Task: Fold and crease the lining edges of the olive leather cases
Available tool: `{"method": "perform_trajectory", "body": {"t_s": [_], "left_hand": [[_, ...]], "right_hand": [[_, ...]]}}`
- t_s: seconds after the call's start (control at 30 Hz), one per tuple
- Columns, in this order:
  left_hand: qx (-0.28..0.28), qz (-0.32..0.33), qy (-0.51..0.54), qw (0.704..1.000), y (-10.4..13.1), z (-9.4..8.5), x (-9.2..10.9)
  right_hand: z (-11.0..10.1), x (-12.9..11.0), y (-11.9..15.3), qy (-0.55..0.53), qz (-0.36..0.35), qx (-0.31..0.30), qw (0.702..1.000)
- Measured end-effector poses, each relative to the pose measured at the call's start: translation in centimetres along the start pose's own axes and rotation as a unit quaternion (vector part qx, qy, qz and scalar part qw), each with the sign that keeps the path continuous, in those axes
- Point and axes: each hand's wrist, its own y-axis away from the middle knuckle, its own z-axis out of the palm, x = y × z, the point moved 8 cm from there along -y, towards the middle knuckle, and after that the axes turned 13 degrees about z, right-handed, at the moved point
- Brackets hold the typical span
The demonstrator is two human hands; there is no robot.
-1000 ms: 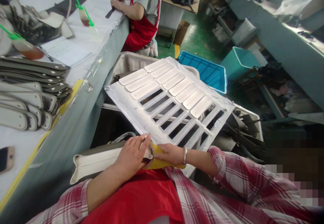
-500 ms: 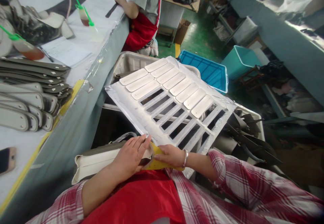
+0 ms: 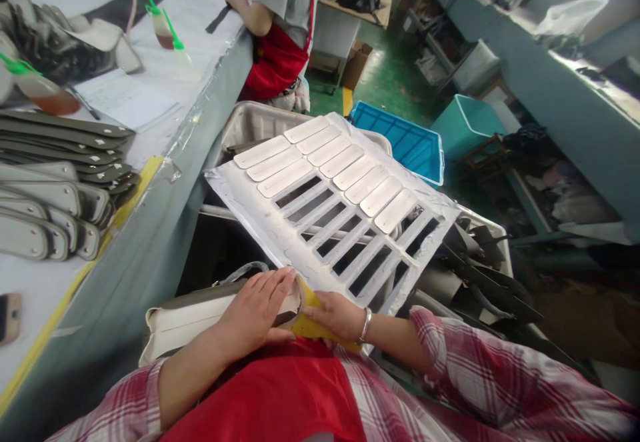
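Note:
A cream and dark-grey bag-like piece (image 3: 193,322) lies across my lap in front of the red apron. My left hand (image 3: 263,305) is wrapped over its right end, fingers pressed together on top. Against that same end, my right hand (image 3: 337,315), with a bracelet at the wrist, grips a yellow sheet (image 3: 307,325). Just beyond my hands is a white slotted board (image 3: 295,242), tilted, with several pale rounded strips (image 3: 395,211) laid in rows on its upper part.
At left, a table (image 3: 200,95) bears stacked grey straps (image 3: 45,195), bottles with green nozzles (image 3: 165,32), papers and a phone. A person (image 3: 285,15) leans on its far end. Behind the board are a blue crate (image 3: 400,142) and white bins with dark pieces (image 3: 480,262).
My right hand and the yellow sheet have shifted slightly down. My left hand stays on the bag-like piece. The whole view has moved a little.

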Motion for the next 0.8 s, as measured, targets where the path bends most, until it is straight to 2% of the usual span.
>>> {"method": "perform_trajectory", "body": {"t_s": [0.13,0.3,0.5,0.6,0.8], "left_hand": [[-0.005,0.002,-0.009,1.000,0.0,0.2,0.1],[-0.002,0.004,-0.008,1.000,0.0,0.1,0.2],[-0.003,-0.001,0.004,1.000,0.0,0.1,0.0],[0.001,-0.003,0.002,1.000,0.0,0.2,-0.1],[0.004,-0.009,0.001,1.000,0.1,0.3,-0.2]], "right_hand": [[0.9,0.3,-0.1,-0.066,0.027,-0.069,0.995],[0.8,0.4,-0.2,-0.087,0.047,-0.067,0.993],[1.0,-0.6,-0.3,-0.131,0.049,-0.114,0.984],[0.7,-1.2,-0.6,-0.117,0.052,-0.101,0.987],[1.0,-1.6,-0.9,-0.103,0.055,-0.026,0.993]]}}
